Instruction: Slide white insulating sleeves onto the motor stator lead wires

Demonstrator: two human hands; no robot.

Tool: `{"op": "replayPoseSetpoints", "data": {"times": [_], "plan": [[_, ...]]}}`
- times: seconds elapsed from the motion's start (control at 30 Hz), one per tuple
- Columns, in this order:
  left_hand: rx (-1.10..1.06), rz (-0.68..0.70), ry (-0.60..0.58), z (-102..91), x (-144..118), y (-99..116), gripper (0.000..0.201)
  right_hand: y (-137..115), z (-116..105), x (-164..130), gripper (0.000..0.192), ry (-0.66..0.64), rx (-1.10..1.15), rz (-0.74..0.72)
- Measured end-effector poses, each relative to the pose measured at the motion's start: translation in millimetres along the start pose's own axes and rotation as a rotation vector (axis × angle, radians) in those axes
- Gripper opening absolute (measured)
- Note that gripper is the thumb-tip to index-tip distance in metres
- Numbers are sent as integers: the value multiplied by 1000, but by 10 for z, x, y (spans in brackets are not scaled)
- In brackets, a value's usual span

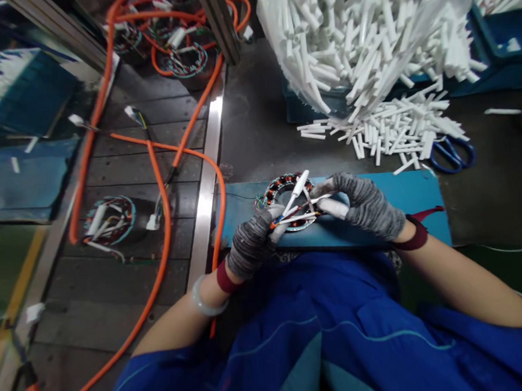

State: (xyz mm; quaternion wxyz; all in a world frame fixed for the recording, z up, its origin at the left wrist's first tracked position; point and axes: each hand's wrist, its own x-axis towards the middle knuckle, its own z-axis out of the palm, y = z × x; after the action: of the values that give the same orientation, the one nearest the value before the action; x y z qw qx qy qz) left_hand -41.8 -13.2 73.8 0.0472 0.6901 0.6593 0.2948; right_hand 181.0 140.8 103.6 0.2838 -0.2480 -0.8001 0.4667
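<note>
At about nine o'clock from the hands, one round motor stator with white-sleeved leads (109, 222) lies on the dark slatted conveyor belt (115, 291), and at least two more stators sit far up the belt at eleven o'clock, among looping orange cables (164, 227). In the middle, one flat blue pad (405, 193) rests on the dark counter (256, 129), and on it lies one round copper-wound stator ring (283, 191). The left hand (251, 244), in a grey knit glove, is closed with its fingers pinching a bundle of thin coloured wires at the ring's six o'clock edge. The right hand (365, 205), gloved alike, grips one white insulating sleeve (334, 206) at the ring's four o'clock side, fingers narrowed around it. A second white sleeve (300, 186) stands up tilted from the wires between the two hands, over the ring. At one o'clock, a clear bag of white tube pieces (365, 30) spills a heap of too many to count onto the counter. One pair of blue-handled scissors (452, 153) lies at two o'clock, just beside the heap.
</note>
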Motion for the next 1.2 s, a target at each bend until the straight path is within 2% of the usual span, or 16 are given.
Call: {"op": "replayPoseSetpoints", "data": {"times": [0.13,0.27,0.33,0.47,0.57,0.67,0.73,0.9,0.97,1.03,1.07,1.13,1.2], "plan": [[-31,42,18,-10,4,11,26,7,-11,119,18,-116,25,-121],[-81,104,82,15,39,25,22,-117,-6,183,32,-238,-323,-231],[-92,149,114,53,56,31,23,-149,29,227,38,-299,-394,-204],[-31,221,121,101,72,28,28,-131,107,315,44,-422,-158,-86],[44,194,53,78,68,15,31,-113,78,319,40,-399,-190,-67],[74,164,4,72,41,-9,32,-99,38,304,37,-366,-151,-114],[84,169,-24,103,12,-34,34,-101,88,318,34,-381,-132,-126],[168,199,-53,156,-18,-89,38,-209,323,394,43,-466,-499,-34],[222,198,-44,119,3,-86,37,-239,246,376,41,-425,-494,-33],[263,195,-65,69,29,-63,36,-189,24,333,38,-271,-457,-5],[293,183,-89,51,41,-43,36,-124,-119,319,37,-146,-475,51],[383,136,-169,41,64,13,36,79,-393,338,40,159,-670,235],[499,85,-249,59,91,87,34,334,-574,440,42,273,-861,399]]}}
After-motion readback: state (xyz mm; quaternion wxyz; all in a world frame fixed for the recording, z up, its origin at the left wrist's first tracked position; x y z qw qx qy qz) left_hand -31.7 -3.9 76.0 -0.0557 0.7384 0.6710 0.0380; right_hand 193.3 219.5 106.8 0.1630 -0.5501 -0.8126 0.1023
